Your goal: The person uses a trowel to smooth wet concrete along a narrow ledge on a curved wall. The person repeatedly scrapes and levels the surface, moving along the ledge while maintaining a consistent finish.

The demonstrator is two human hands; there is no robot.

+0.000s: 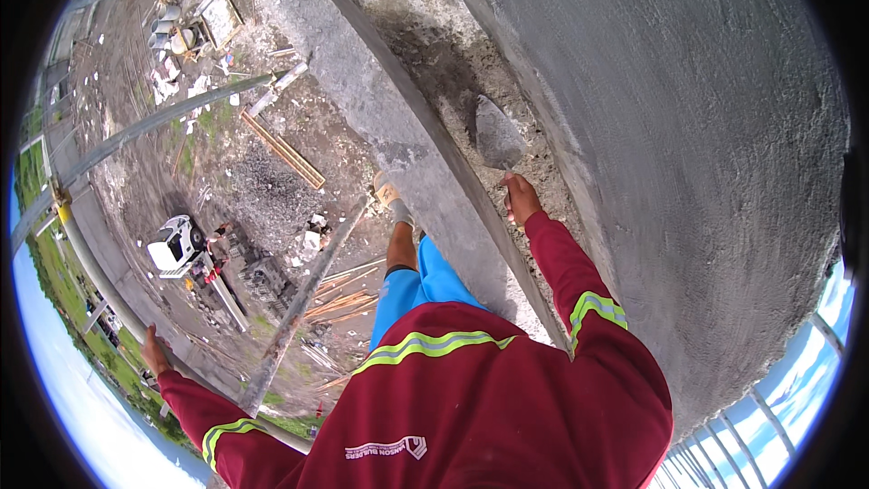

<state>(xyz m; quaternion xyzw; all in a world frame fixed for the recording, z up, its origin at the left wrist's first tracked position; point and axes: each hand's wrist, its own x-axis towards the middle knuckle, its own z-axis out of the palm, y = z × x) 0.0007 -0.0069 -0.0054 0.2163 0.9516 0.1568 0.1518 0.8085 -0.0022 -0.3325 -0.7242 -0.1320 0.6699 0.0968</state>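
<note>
My right hand (520, 198) clasps the trowel (500, 138) just left of the plastered wall (688, 154).
My left hand (157, 350) grips a scaffold pipe (110, 292), well left of the wall; should it slip, I could overbalance and drop the trowel.

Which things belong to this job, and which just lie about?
In use:
right hand gripping pointed grey metal trowel
gritty grey concrete channel
left hand on grey metal scaffold tube

Apparently lying about below:
slim brown timber poles
grey gravel heap
</note>
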